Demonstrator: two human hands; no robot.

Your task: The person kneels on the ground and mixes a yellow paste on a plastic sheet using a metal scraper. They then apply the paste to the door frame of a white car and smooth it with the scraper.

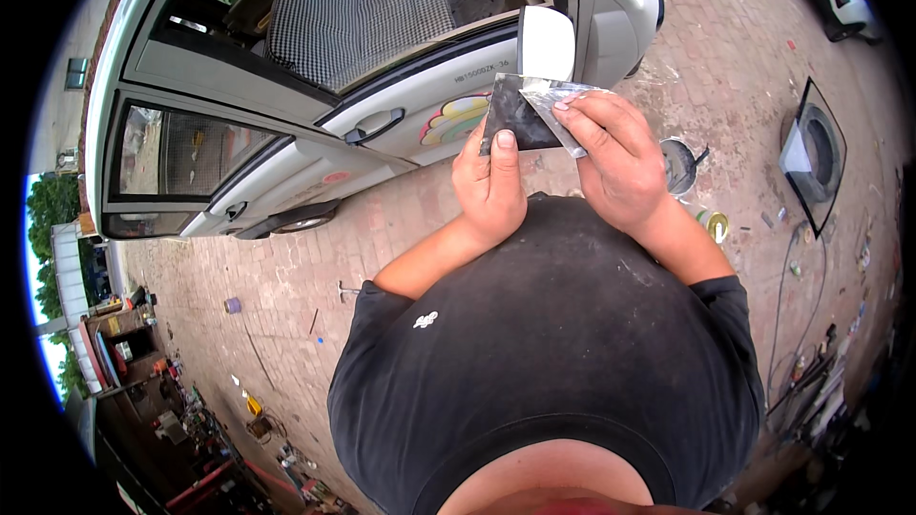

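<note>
- Dark flat panel (520,124) is up in front of our chest, between both hands; its long axis looks roughly left-right.
- Our left hand (489,186) grips its left end, thumb on the near face.
- Our right hand (620,157) has clear film (558,126) pinched between thumb and fingers, at the panel's right end. Right hand is nearer the film, left nearer the bare dark face.
- White van side mirror (547,43) sits just beyond; can't tell the gap.

panel (510,113): smooth, dull-glossy | film (564,130): shiny plastic | seat (367,29): cloth | paving (277,296): rough
</note>
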